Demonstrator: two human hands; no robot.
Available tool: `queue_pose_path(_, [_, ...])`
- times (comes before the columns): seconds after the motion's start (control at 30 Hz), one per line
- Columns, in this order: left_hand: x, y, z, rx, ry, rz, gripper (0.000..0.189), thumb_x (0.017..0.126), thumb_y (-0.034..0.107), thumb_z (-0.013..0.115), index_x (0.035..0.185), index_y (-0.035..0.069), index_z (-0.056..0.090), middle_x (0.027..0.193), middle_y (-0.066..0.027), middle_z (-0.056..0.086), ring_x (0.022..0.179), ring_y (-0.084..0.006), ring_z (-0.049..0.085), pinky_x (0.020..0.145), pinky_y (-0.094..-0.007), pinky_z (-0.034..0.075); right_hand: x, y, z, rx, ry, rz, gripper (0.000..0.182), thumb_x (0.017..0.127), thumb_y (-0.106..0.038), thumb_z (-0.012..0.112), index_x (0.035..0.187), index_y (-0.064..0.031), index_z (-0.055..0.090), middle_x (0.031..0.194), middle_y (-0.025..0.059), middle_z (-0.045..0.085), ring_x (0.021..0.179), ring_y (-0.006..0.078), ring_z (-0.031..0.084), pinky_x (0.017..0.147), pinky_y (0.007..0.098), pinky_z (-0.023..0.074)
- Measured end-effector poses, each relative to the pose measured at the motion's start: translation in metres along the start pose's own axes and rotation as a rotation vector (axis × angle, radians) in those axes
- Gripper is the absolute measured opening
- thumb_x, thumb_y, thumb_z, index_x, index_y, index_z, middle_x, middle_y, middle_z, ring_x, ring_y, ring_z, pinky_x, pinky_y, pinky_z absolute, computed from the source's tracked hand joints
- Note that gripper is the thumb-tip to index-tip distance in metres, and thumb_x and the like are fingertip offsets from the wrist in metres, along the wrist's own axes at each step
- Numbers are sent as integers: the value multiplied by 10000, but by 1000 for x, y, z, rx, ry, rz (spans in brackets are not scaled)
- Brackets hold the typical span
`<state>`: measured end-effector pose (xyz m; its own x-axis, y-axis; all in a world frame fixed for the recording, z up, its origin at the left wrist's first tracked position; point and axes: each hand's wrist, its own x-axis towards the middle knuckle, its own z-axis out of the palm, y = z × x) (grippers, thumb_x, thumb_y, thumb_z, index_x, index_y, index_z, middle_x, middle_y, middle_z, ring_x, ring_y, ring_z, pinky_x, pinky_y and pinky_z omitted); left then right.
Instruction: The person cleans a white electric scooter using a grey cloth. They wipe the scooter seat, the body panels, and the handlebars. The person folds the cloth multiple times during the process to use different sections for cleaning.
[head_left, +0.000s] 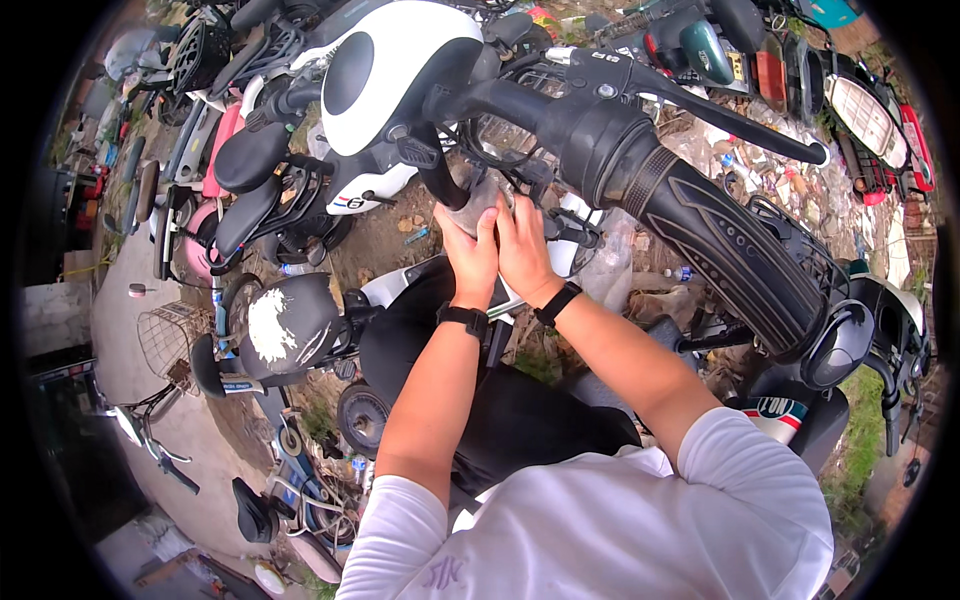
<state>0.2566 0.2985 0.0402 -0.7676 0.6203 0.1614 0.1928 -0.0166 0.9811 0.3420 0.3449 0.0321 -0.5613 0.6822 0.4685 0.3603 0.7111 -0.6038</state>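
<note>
My left hand (470, 255) and my right hand (523, 247) are side by side, touching, beneath the front of an electric scooter. Both press on a grey, cloth-like piece (478, 204) that lies against a dark curved tube (444, 169). My fingers partly hide it, so its full shape cannot be told. Above them is the scooter's white and black head cover (405, 67). Its handlebar runs right to a black patterned grip (731, 255), with a black brake lever (739, 124) above.
Parked scooters and bicycles crowd around me. A scuffed black saddle (289, 322) is at left, near a wire basket (176, 337). Plastic litter (611, 255) and a bottle (679, 274) lie on the ground at right. Concrete paving (124, 300) runs along the left.
</note>
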Motion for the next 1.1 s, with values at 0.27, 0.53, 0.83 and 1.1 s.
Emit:
queue_pose_path(0.27, [-17, -35, 8, 347, -169, -20, 606, 916, 271, 743, 1322, -48, 427, 1227, -271, 600, 1130, -423, 590, 984, -437, 458, -40, 29, -5, -213, -180, 118, 465, 860, 1, 533, 1322, 50, 512, 990, 178, 516, 946, 359, 549, 805, 446, 438])
queue_pose_path(0.53, [-44, -46, -3, 767, -704, -753, 782, 812, 527, 768, 1200, -128, 589, 1091, -287, 701, 1042, -409, 691, 886, -431, 556, -130, 28, -13, -42, -471, 474, 341, 894, -17, 563, 1231, 33, 559, 1065, 273, 576, 887, 482, 620, 799, 547, 513])
queue_pose_path(0.83, [-39, -19, 20, 130, -219, -925, 787, 841, 378, 805, 1443, 34, 431, 1296, -198, 611, 1089, -259, 645, 797, -413, 569, -57, 32, -6, 233, 24, 591, 574, 943, -51, 526, 1487, 28, 364, 1377, 290, 382, 1286, 477, 397, 1080, 457, 371])
queue_pose_path(1.1, [-18, -53, 4, -294, -127, -1069, 665, 825, 40, 480, 1487, 73, 433, 1148, -71, 625, 1085, -194, 557, 901, -432, 439, -35, 56, 32, 32, -193, 574, 1079, 713, -273, 844, 1495, 97, 199, 1456, 302, 293, 1352, 502, 291, 1139, 531, 291])
